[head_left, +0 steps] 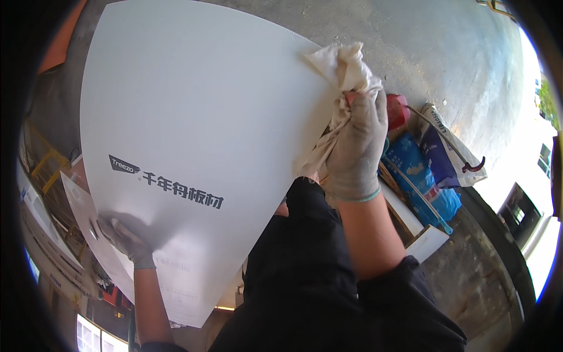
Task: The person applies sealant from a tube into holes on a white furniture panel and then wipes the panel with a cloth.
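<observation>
A large white board [193,100] with dark printing near its middle stands tilted in front of me and fills the left and centre of the view. My left hand [126,237], in a grey glove, grips the board's lower left edge. My right hand [355,146], also gloved, is closed around a crumpled white cloth [343,70] and presses it against the board's right edge. My dark trouser leg [305,264] is below the board.
To the right of my right hand lie blue bags [425,176], a red object [397,110] and a hooked cord on wooden boards. Grey concrete floor [446,53] stretches beyond. Yellow frames [44,167] and other white panels stand at the left.
</observation>
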Motion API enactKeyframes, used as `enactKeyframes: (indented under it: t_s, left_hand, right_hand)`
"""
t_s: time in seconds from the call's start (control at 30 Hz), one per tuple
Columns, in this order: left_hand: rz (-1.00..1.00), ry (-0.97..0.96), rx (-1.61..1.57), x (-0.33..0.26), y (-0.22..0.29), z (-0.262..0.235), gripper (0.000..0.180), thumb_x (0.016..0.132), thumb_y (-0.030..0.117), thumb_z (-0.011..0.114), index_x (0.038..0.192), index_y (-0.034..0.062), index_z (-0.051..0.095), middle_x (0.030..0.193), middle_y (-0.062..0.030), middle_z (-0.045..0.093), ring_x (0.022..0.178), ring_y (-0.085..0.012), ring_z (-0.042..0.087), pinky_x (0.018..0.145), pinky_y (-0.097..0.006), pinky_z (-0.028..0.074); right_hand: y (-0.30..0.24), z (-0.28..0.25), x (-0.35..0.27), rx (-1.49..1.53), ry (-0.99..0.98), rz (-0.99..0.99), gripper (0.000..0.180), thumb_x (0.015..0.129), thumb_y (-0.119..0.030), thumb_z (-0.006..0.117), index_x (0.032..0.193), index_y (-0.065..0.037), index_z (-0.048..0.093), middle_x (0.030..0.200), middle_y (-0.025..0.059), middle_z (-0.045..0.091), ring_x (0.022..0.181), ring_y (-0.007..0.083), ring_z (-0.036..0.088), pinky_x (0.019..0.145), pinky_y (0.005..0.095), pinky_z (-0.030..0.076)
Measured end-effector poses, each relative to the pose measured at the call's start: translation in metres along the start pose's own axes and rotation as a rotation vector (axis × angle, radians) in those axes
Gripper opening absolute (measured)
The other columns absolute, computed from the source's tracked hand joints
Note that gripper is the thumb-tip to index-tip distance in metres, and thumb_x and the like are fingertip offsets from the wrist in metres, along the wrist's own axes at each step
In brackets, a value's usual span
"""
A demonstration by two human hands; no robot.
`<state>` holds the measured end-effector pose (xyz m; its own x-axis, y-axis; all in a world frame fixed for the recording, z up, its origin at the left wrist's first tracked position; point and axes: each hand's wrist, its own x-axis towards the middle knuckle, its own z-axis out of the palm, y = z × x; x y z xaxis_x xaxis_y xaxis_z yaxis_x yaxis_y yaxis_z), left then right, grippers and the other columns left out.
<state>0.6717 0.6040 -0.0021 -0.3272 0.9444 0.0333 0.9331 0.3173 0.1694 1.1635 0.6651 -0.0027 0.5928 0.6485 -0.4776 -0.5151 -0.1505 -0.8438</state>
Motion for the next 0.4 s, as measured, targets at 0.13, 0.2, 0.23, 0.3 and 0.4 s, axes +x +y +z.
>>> enactKeyframes:
  t_s: [0.13,0.2,0.23,0.3,0.4]
  left_hand:
    - [0.039,-0.005,0.063,0.0,-0.004,-0.004,0.07,0.107,0.045,0.035,0.156,-0.0032,0.024,0.157,-0.0268,0.03,0.143,-0.0403,0.035,0.117,-0.048,0.033]
    - [0.025,-0.009,0.033,0.001,0.003,-0.004,0.07,0.107,0.046,0.035,0.156,-0.0028,0.024,0.158,-0.0264,0.029,0.145,-0.0397,0.034,0.118,-0.048,0.032]
    - [-0.009,-0.008,-0.008,-0.001,0.01,-0.004,0.07,0.107,0.046,0.035,0.157,-0.0026,0.023,0.158,-0.0261,0.029,0.145,-0.0393,0.032,0.118,-0.048,0.032]
    - [-0.054,-0.017,-0.094,0.0,0.019,-0.004,0.07,0.107,0.046,0.035,0.157,-0.0022,0.022,0.159,-0.0254,0.026,0.147,-0.0386,0.03,0.12,-0.048,0.03]
    - [-0.055,-0.012,-0.193,0.002,0.019,-0.004,0.077,0.105,0.052,0.038,0.158,-0.0007,0.019,0.164,-0.0229,0.018,0.149,-0.0383,0.025,0.123,-0.048,0.025]
  right_hand:
    - [0.008,-0.003,0.006,0.006,-0.05,-0.073,0.02,0.095,-0.012,0.055,0.113,-0.003,0.055,0.094,0.0007,0.057,0.082,0.0087,0.051,0.074,0.0245,0.044]
    - [-0.001,-0.009,0.048,0.137,-0.118,-0.049,0.017,0.096,-0.01,0.054,0.11,-0.003,0.058,0.093,0.0009,0.058,0.077,0.0101,0.055,0.069,0.0253,0.047]
    - [-0.006,-0.008,0.073,0.137,-0.052,0.012,0.017,0.097,-0.011,0.053,0.111,-0.004,0.059,0.094,0.0012,0.06,0.078,0.0107,0.057,0.069,0.0268,0.049]
    - [-0.019,-0.02,0.087,0.163,-0.042,0.021,0.021,0.1,-0.016,0.052,0.115,-0.005,0.061,0.099,0.0024,0.063,0.083,0.0128,0.062,0.07,0.0312,0.055]
    - [-0.031,-0.043,0.081,0.114,-0.071,0.055,0.048,0.103,-0.036,0.042,0.137,-0.003,0.049,0.13,0.0157,0.059,0.118,0.0386,0.063,0.087,0.0523,0.061]
